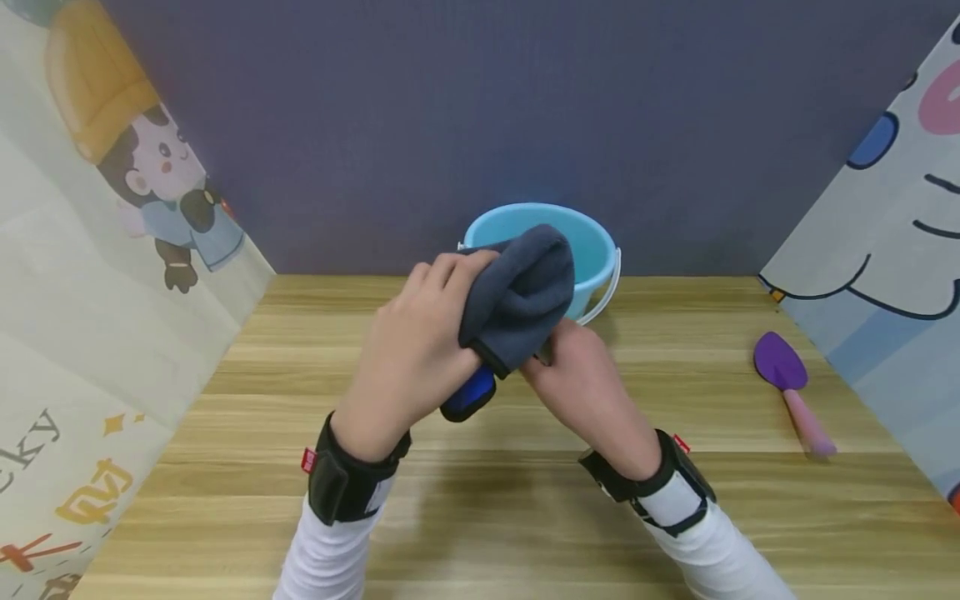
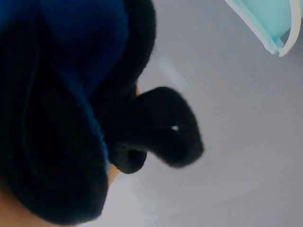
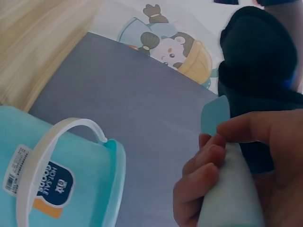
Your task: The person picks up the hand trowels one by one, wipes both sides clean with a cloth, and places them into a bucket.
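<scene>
2 closed grips before a bucket [image 1: 594,250]
Left hand [image 1: 412,337] clutches dark cloth [image 1: 521,292]; right hand [image 1: 596,392] curls round a pale tool [image 3: 231,189]

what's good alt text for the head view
The left hand grips a bunched gray cloth, the right hand close beside it, in front of a light-blue bucket. A purple and pink spatula lies to the right on a wood-grain table.

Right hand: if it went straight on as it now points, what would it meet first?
Probably the cloth, just ahead of the right hand in the head view; the bucket seems farther on, but depth is unclear.
</scene>
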`<state>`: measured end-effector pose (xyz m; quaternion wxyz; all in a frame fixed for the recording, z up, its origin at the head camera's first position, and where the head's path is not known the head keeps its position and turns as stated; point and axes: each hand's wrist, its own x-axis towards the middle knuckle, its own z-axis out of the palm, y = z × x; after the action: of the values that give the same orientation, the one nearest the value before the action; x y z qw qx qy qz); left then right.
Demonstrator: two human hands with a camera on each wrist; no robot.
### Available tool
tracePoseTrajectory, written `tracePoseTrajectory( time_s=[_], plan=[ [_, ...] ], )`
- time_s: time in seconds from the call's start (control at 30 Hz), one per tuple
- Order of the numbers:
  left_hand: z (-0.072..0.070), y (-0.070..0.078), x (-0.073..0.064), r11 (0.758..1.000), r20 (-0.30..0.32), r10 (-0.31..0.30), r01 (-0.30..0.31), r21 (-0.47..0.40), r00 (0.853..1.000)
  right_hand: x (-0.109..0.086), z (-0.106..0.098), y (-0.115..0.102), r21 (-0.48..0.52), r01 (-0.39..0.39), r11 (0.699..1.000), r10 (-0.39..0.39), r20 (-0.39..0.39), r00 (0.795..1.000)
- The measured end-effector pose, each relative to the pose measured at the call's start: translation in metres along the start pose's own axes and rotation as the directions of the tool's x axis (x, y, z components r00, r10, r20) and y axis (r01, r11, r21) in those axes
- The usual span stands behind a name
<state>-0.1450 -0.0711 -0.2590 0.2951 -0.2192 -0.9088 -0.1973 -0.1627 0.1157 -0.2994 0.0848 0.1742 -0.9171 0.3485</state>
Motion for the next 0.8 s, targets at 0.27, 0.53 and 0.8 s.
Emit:
tracePoseTrajectory(
  time_s=[0.27, 0.53, 0.8],
  plan=[
    [0.002, -0.003, 0.0, 0.999, 0.038, -0.041, 0.041, -0.006, 0.998, -0.004, 0.002, -0.008, -0.014, 0.049, 0.999, -0.05, -0.04, 0.998],
    [0.001, -0.002, 0.0, 0.997, 0.029, -0.072, 0.072, 0.018, 0.997, -0.009, 0.003, -0.014, -0.014, 0.033, 0.999, -0.034, -0.055, 0.998],
    [0.001, -0.003, 0.0, 0.994, 0.038, -0.113, 0.112, 0.009, 0.993, -0.013, 0.004, -0.014, -0.042, 0.08, 0.996, -0.083, -0.084, 0.993]
  ],
)
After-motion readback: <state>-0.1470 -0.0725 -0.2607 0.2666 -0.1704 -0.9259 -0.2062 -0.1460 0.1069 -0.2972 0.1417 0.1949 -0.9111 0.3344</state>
